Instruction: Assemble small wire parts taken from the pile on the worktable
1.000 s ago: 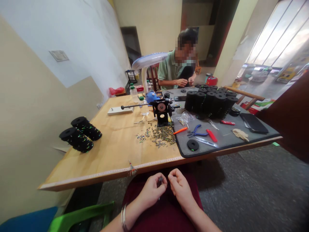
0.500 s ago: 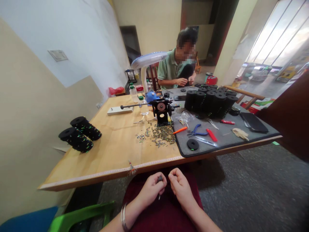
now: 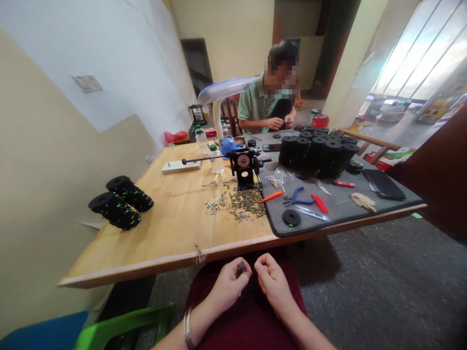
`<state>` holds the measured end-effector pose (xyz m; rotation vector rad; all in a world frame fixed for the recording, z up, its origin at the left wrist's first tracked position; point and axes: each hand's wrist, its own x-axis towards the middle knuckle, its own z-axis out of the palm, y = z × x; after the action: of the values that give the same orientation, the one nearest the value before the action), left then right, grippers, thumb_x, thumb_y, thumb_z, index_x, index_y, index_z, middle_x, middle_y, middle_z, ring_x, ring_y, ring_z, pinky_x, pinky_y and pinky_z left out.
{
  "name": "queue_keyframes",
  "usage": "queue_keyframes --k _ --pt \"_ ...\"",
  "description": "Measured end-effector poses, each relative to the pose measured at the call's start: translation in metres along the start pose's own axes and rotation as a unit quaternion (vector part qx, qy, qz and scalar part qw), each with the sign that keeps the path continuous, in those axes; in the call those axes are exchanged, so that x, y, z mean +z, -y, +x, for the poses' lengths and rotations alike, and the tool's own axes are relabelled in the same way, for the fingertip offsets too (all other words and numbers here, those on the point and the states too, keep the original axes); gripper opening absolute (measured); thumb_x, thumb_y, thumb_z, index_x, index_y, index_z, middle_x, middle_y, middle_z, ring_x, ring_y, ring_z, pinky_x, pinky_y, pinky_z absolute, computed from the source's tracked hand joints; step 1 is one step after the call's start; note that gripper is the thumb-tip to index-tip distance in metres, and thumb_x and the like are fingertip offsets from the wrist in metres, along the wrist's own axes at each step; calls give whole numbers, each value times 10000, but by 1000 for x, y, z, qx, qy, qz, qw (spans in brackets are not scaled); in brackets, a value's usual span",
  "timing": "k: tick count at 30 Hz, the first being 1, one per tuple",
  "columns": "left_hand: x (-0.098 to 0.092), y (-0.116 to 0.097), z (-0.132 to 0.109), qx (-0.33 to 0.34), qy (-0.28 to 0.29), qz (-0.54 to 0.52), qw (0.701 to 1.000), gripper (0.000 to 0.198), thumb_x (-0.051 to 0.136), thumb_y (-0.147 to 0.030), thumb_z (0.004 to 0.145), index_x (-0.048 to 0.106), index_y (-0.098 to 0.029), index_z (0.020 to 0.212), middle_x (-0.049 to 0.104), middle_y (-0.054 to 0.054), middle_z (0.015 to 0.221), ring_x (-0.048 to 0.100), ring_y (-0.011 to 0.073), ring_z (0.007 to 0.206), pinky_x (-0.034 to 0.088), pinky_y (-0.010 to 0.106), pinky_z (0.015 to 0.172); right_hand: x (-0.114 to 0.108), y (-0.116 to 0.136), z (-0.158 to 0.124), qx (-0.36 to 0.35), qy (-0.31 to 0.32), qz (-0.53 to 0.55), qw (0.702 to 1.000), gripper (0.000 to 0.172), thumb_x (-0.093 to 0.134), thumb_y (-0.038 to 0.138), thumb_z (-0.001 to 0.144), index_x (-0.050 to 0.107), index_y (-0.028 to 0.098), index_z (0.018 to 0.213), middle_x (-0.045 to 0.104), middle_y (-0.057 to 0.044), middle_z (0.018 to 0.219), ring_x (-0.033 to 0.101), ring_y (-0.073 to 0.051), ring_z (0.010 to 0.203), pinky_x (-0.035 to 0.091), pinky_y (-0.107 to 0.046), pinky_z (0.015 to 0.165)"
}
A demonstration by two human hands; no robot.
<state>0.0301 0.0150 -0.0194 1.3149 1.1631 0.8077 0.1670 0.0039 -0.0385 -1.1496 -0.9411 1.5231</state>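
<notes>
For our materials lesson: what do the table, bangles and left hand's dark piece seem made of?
Table: probably wood or laminate, satin, by its tan, faintly streaked surface.
Bangles: apparently polished metal, by their silvery glints.
Dark piece: material and finish unclear; too small and partly covered.

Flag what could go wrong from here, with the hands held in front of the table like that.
The left hand holds a small dark item off the table, so a slip could drop it onto the lap or floor.
The small orange-and-grey bundle at the table's near edge might get knocked off by a passing arm.
The loose small parts lie uncontained; a careless reach could scatter them.
</notes>
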Motion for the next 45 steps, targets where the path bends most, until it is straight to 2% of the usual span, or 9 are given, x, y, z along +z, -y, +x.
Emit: queue_keyframes --k 6,14,19,23,28,32,34,39,45 --pt "3 -3 1 23 -14 27 999 44 529 -157 692 541 -166 650 486 -33 602 415 116 586 360 222 574 0 -2 0 -1 12 8 1000 331 574 505 764 418 218 718 293 146 427 203 -44 353 140 -176 352" --pt "0 -9 0 14 -26 82 996 126 586 -247 733 633 -145 676 513 -34 549 396 110 535 328 228 541 -1 2 2 0 28 12 1000 297 585 463 761 440 209 708 344 114 470 252 -64 412 172 -199 404" --pt "-6 -15 1 37 -51 15 998 114 604 -265 743 595 -159 702 582 -2 670 506 144 657 401 237 630 -2 4 0 -9 67 -83 994 184 580 326 738 484 188 665 332 98 493 246 -74 455 189 -221 447" --pt "-6 -18 2 39 -55 2 998 115 602 -277 753 585 -167 723 560 -11 662 500 140 650 412 236 631 -2 5 -2 -41 69 -146 986 121 513 197 687 451 192 583 374 73 509 284 -82 481 222 -230 467" --pt "-8 -15 4 43 -91 -7 995 139 594 -307 759 581 -169 748 558 -6 678 498 136 637 411 234 617 -6 3 -3 -47 56 -143 987 112 457 157 668 433 206 570 360 86 463 287 -77 434 208 -224 437" --pt "-16 -10 6 45 -134 -6 990 171 594 -338 756 579 -168 740 526 -22 642 443 116 572 364 221 559 -12 -3 -3 -19 45 -85 995 122 473 176 673 410 215 576 334 108 427 246 -61 391 173 -211 405" --pt "-19 -7 5 26 -120 -3 992 173 595 -336 747 588 -163 733 505 -31 619 412 111 554 340 222 543 -14 -5 -4 3 42 -41 998 127 489 216 700 409 219 601 327 120 411 227 -56 375 158 -205 394" --pt "-18 -3 1 -36 -29 65 997 121 615 -226 670 657 -147 751 436 -61 556 351 112 547 285 232 538 -14 -2 -5 27 44 -6 999 177 545 296 732 429 211 630 363 120 396 230 -49 367 139 -196 388" --pt "-13 -6 6 -33 26 66 997 299 623 -184 644 701 -152 931 316 -88 528 287 103 528 226 233 520 -12 1 -6 47 63 10 997 150 550 282 708 462 197 622 387 112 378 225 -42 351 116 -197 379"
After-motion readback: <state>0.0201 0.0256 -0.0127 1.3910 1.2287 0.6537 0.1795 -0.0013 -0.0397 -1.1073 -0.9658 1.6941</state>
